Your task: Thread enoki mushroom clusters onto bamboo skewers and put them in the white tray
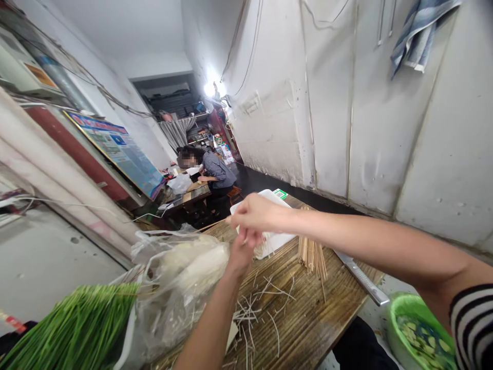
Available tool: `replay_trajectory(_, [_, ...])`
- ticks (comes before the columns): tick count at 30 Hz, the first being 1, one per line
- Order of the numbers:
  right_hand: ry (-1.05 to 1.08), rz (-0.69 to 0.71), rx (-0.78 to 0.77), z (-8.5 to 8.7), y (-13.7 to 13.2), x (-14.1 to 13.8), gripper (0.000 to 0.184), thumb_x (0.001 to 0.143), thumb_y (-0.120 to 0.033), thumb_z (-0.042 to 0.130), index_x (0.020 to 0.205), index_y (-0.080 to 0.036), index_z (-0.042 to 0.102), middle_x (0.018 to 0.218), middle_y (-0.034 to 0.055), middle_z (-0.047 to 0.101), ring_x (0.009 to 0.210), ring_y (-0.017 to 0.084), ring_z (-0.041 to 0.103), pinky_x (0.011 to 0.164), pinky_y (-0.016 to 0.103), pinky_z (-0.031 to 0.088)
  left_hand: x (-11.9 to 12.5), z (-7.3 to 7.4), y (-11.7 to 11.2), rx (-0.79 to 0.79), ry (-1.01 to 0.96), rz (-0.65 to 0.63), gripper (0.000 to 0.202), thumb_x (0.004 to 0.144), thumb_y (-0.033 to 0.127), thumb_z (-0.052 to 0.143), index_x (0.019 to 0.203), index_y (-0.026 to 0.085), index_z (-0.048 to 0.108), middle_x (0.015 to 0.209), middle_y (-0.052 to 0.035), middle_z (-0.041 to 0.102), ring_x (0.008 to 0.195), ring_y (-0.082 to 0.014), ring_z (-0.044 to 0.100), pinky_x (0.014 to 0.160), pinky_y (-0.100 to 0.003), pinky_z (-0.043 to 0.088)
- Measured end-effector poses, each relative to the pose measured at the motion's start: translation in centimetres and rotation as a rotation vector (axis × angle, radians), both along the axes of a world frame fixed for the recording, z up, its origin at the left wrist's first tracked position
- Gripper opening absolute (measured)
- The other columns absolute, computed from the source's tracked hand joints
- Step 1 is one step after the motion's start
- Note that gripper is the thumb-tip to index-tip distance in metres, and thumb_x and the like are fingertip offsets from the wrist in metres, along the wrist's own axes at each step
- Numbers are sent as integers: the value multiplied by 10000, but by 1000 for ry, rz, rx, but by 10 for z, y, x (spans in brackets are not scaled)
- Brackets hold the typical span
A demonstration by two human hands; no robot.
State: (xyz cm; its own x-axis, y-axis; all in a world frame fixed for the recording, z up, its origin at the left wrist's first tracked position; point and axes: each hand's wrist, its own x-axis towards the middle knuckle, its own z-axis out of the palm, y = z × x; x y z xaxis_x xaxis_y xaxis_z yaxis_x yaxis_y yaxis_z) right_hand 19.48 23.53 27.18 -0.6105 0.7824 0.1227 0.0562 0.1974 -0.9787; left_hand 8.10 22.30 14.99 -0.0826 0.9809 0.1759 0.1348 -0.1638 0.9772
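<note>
My right hand [254, 213] reaches across above my left, fingers pinched together; a thin bamboo skewer [213, 224] points left from its fingertips. Just beneath, my left hand [243, 251] is closed with curled fingers. Pale enoki mushrooms [265, 246] show at its right side, partly covered by both hands. Behind the hands lies a white tray [284, 241]. A bundle of bamboo skewers [311, 254] rests to the right, under my right forearm. Loose white mushroom stems [250, 308] are scattered over the wooden table [304, 313].
Clear plastic bags [192, 267] of pale food stand left, beside green chives [77, 324]. A knife or cleaver [364, 280] lies at the table's right edge. On the floor is a green basin [419, 329] with cut pieces. Another person [215, 169] sits at a far table.
</note>
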Motion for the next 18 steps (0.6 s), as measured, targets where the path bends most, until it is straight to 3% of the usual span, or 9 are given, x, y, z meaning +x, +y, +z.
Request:
replay_trajectory(4, [-88,-107,206,7,45,30,75,740,-140,670,670,-141,642,701,18,673,852,171,626,664,191,436,-6,8,-9,-150,-126,-177,404,721,410,669,968,93,626,820,-80,687,707,-176,629,661,-290,498])
replay_trajectory(6, [-160,-81,241,0,64,38,64,684,-151,727,720,-139,676,747,14,679,841,168,614,670,195,419,-9,15,-5,-232,-156,-262,387,676,396,713,890,80,648,740,-74,679,610,-149,607,585,-263,482])
replay_trajectory(8, [-229,-33,226,-13,80,41,102,684,-187,741,750,-127,691,727,7,674,750,148,611,638,199,421,-12,21,6,-316,-166,-344,355,641,365,748,825,75,659,689,-68,668,558,-133,590,542,-246,469])
replay_trajectory(11, [-292,-6,156,-38,104,39,119,802,-227,651,809,-110,672,734,5,654,675,120,600,613,218,456,-19,26,34,-431,-167,-437,332,618,310,772,825,73,663,700,-82,675,552,-143,601,534,-254,478])
replay_trajectory(14, [-318,-54,65,-63,129,35,178,884,-270,560,947,-114,616,895,28,635,757,144,614,671,297,512,-26,24,68,-528,-166,-464,321,639,265,761,880,82,655,743,-95,694,590,-157,627,581,-273,503])
replay_trajectory(18, [-288,-153,-49,-95,161,28,262,899,-306,535,1104,-146,564,1108,60,579,928,206,593,780,380,510,-29,11,108,-666,-148,-431,298,729,328,686,893,85,636,718,-87,694,604,-152,637,624,-275,519])
